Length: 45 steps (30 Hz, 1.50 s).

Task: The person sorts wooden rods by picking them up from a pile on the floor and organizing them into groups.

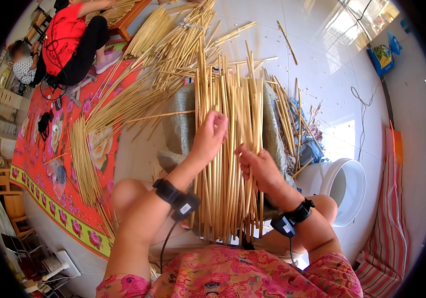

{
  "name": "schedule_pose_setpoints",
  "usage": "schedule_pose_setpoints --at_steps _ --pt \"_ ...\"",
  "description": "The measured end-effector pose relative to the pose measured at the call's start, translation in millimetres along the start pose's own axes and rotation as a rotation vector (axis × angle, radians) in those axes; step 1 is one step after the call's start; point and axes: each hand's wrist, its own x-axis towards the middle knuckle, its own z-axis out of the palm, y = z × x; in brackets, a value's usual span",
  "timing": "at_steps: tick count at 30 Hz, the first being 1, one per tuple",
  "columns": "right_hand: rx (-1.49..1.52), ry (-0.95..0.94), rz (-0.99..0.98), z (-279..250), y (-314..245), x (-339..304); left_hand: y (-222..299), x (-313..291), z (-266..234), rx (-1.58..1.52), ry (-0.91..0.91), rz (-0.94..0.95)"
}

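A thick layer of long, straw-coloured sticks (220,188) lies across my lap, pointing away from me. Above their middle is my left hand (211,131), its fingers curled in; whatever they may hold is hidden. My right hand (258,166), a little nearer and to the right, is closed with thumb and forefinger pinched on a stick (247,116) that is smeared by motion. Under the layer a grey-green cloth (176,116) hangs over a support I cannot make out.
Heaps of loose sticks (143,89) cover part of a red floral mat (44,149) at left. A person in red (64,37) crouches at far left. To my right are a white bucket (344,191), more sticks (287,119) and a blue bag (382,57) by the wall.
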Motion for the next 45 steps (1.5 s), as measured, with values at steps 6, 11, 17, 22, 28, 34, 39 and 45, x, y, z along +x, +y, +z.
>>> schedule_pose_setpoints --at_steps 6,11,17,22,28,34,39,45 --pt "0.157 0.276 -0.25 -18 -41 -4 -40 -32 19 0.791 -0.374 0.114" --pt "0.22 0.266 -0.307 -28 -54 -9 -36 -46 28 0.904 -0.398 0.083" --pt "0.205 0.28 -0.337 -38 -65 -16 -28 -40 25 1.049 -0.229 0.039" --pt "0.236 0.268 -0.347 -41 -67 -18 -25 -31 18 1.056 -0.161 0.022" --pt "0.194 0.27 -0.334 -41 -64 -16 -36 -33 23 0.998 -0.368 0.495" --pt "0.193 0.259 -0.34 -41 -64 -17 -49 -40 24 1.028 -0.363 0.49" --pt "0.202 0.265 -0.337 -42 -67 -18 -52 -36 18 1.082 -0.301 0.38" --pt "0.194 0.261 -0.342 -43 -67 -17 -49 -36 12 1.14 -0.244 0.179"
